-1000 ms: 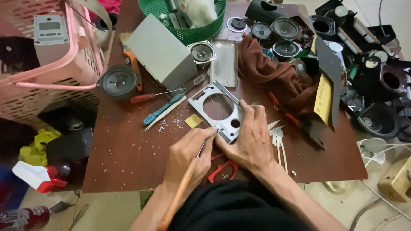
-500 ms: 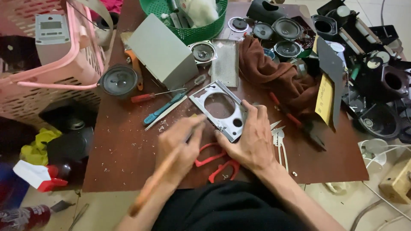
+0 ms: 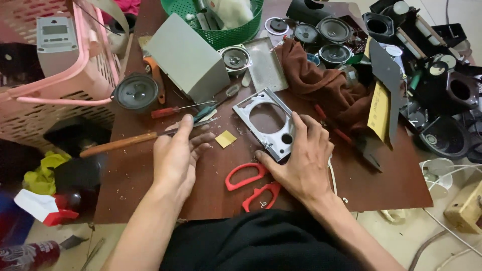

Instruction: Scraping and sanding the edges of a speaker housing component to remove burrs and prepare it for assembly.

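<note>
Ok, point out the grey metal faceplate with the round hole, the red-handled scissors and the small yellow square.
Grey metal faceplate with the round hole (image 3: 281, 142): head view, lower right corner of the frame.
Red-handled scissors (image 3: 244, 176): head view, upper handle loop.
Small yellow square (image 3: 226, 138): head view, its middle.

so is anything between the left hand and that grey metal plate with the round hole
Only a small yellow square lies on the table between the left hand and the grey metal plate. It is flat. The right hand already rests on the plate's near edge.
</note>
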